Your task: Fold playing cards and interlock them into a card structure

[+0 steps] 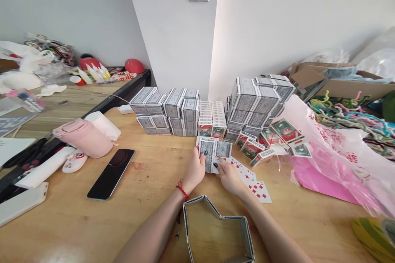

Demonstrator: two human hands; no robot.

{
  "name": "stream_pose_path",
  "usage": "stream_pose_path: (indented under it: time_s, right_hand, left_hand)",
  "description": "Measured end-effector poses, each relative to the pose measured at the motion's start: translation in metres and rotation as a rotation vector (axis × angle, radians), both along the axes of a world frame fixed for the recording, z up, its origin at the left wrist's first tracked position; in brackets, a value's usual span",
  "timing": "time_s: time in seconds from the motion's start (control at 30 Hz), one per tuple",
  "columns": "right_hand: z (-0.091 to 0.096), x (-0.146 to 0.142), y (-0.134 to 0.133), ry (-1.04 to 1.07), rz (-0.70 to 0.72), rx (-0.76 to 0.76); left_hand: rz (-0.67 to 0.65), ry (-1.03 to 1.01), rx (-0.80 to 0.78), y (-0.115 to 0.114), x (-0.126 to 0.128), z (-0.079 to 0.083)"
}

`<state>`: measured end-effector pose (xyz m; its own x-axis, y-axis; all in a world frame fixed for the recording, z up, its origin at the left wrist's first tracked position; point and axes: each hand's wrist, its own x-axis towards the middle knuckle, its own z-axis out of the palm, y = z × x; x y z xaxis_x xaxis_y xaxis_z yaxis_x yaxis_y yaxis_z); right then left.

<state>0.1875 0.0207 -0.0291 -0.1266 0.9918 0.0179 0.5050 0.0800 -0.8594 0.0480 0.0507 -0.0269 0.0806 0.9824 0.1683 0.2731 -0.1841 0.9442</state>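
At the bottom centre of the frame, closest to you, a bent loop of cards stood on edge [216, 230] rests on the wooden table [92, 230], between your two forearms. Just above it, your left hand [195, 171] wears a red string bracelet [182, 190] at the wrist, and its fingers are curled shut around the left edge of a card held back-side up [207, 152]. Your right hand [228, 177] lies just to the right, fingers closed on the lower right corner of that same card; whether the thumb is pressing on it cannot be told. Under and to the right of this hand, a fan of face-up diamond cards [254, 183] is spread on the table.

To the left of centre, a black phone [111, 174] lies flat, with a pink bottle [84, 137] on its side above it. At the right edge, a pink plastic bag [327, 152] sprawls over the table.

Farther back, in the middle of the frame, small card packs [212, 120] stand in rows against the wall, flanked by stacked card boxes [166, 109] on the left and a taller stack of boxes [259, 100] on the right, with loose packs [277, 137] tumbled at its foot. In the upper right lies a tangle of coloured cords [345, 117].
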Motion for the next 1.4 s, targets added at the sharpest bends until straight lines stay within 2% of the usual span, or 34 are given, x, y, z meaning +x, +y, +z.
stream_pose_path:
  time_s: [0.13, 0.3, 0.37, 0.5, 0.67, 0.77, 1.23, 1.4]
  right_hand:
    - [0.003, -0.001, -0.001, -0.001, -0.001, -0.016]
    - [0.003, 0.001, -0.002, 0.14, 0.024, -0.235]
    - [0.004, 0.001, -0.002, 0.198, 0.021, -0.27]
    - [0.004, -0.003, -0.003, 0.196, -0.026, -0.235]
    - [0.001, -0.005, -0.003, 0.061, -0.124, -0.137]
    - [0.0, -0.005, -0.002, -0.016, -0.13, -0.076]
    - [-0.005, -0.008, -0.003, -0.102, -0.188, -0.065]
    - [-0.003, -0.005, -0.005, -0.079, -0.154, -0.062]
  left_hand:
    - [-0.01, 0.001, 0.0, 0.0, 0.001, 0.001]
    - [-0.01, -0.033, -0.029, 0.005, -0.004, 0.005]
    - [0.006, -0.031, -0.047, 0.007, -0.007, 0.006]
    - [0.016, -0.044, -0.033, 0.007, -0.007, 0.005]
    - [0.006, -0.046, -0.005, 0.003, -0.002, 0.003]
    - [0.005, -0.039, 0.002, 0.001, -0.001, 0.002]
    - [0.035, 0.01, -0.018, -0.002, 0.005, 0.0]
    - [-0.064, -0.109, -0.021, -0.001, 0.001, 0.001]
